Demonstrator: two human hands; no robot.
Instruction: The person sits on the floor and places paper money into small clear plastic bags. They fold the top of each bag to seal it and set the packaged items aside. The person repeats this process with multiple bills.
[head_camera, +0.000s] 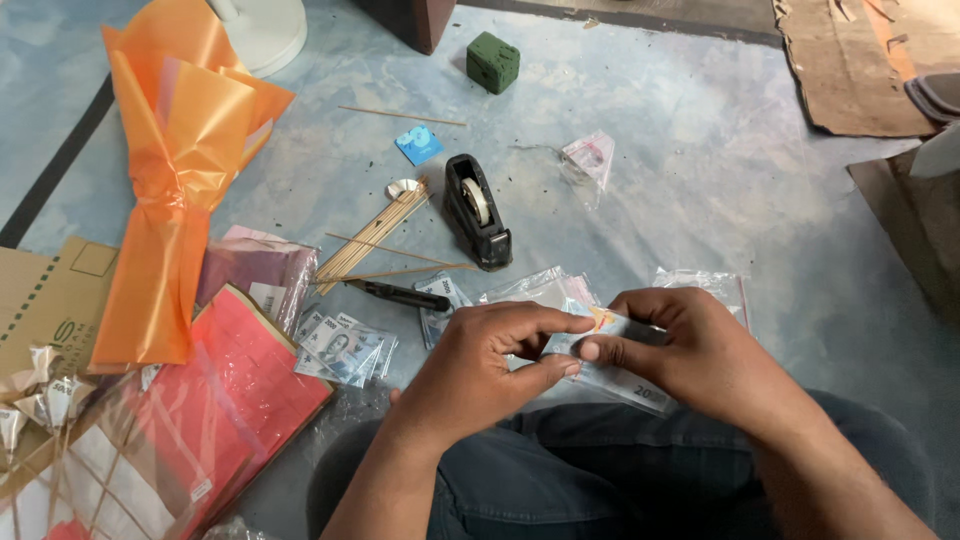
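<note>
Fingers (560, 325) of both hands pinch a grey banknote (612, 372) above the lap, left hand (480, 365) and right hand (690, 350) at opposite sides. Likely thin, limp, tear-prone; best held by edges.

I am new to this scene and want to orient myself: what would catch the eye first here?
First, the two hands at the bottom centre: the left hand and the right hand pinch a grey banknote between them, above the lap. Next, the big orange wrapping sheet at the upper left, and the black tape dispenser in the middle of the blue floor.
</note>
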